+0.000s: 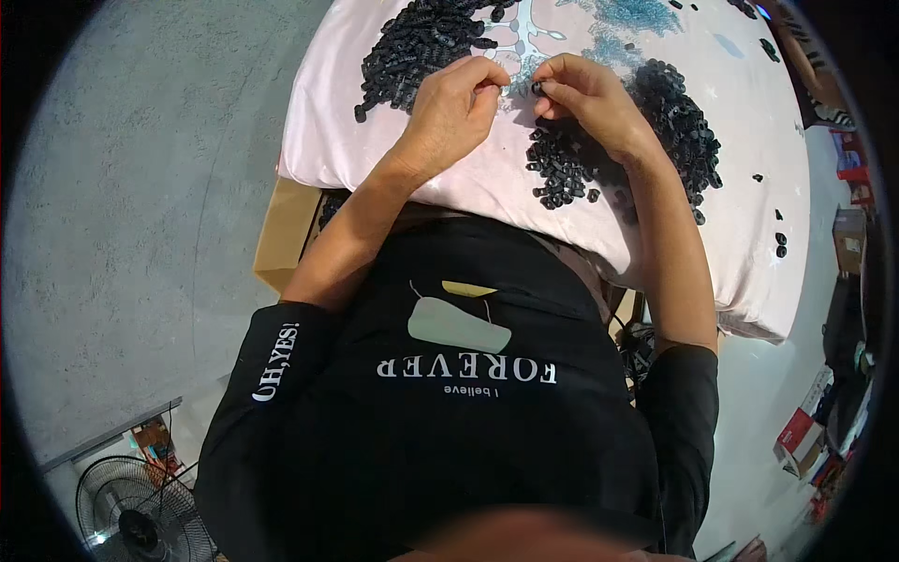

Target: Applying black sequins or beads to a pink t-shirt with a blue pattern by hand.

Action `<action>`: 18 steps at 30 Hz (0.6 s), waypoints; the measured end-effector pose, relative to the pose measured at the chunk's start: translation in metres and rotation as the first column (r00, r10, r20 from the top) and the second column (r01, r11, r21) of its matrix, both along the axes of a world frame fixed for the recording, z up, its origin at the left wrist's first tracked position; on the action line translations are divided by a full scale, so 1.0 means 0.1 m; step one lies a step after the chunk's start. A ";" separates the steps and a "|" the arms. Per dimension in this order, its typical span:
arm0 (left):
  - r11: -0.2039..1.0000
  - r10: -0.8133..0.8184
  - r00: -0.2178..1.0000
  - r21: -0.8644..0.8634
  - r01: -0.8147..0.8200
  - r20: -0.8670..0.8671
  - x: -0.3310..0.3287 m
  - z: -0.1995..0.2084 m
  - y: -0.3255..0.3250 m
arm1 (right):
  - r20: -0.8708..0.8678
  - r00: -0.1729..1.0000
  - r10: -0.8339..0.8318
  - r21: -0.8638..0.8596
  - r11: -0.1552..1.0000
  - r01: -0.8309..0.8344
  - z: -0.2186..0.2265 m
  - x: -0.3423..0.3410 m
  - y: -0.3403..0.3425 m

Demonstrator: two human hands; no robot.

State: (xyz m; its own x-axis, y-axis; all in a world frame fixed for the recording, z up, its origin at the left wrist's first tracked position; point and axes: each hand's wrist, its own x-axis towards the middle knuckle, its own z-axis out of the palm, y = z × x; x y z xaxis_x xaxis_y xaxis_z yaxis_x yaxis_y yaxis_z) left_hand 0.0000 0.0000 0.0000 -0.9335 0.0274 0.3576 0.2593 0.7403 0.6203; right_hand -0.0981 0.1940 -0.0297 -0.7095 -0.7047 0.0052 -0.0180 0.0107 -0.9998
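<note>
Both my hands are raised close together over a table with a pale pink cloth [375,155]. My right hand [599,108] pinches a small black plastic part [537,89] between thumb and fingertips. Just left of it, my left hand [454,112] is closed in a pinch; whatever sits at its fingertips is too small to make out. Beyond my left hand spreads a heap of black ridged pieces [412,51]. Near my right hand lies a small pile of black parts [560,173], and a larger pile of black parts [679,122] rises beside the right forearm.
A few loose black pieces [781,245] lie toward the cloth's right side. Another person's arm [810,66] shows at the far right. A cardboard box [281,229] stands under the table's left edge. A fan [139,525] is at lower left, with boxes [801,436] on the right floor.
</note>
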 end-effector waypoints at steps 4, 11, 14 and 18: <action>0.999 -0.028 0.999 0.022 0.029 -0.043 -0.03 0.03 -0.01 | -0.037 0.999 -0.029 -0.036 0.999 0.028 0.02 0.04 -0.07; 0.997 -0.072 0.991 -0.013 0.071 -0.110 -0.07 0.00 0.00 | -0.100 0.995 -0.029 -0.034 0.999 0.026 0.02 0.04 -0.09; 0.997 -0.053 0.999 0.057 0.053 -0.008 -0.06 0.02 0.03 | -0.119 0.992 -0.030 -0.020 0.999 0.027 0.00 0.02 -0.08; 0.998 -0.039 0.999 0.060 0.037 0.037 -0.05 0.04 0.04 | -0.133 0.991 -0.031 -0.003 1.000 0.031 0.03 0.06 -0.10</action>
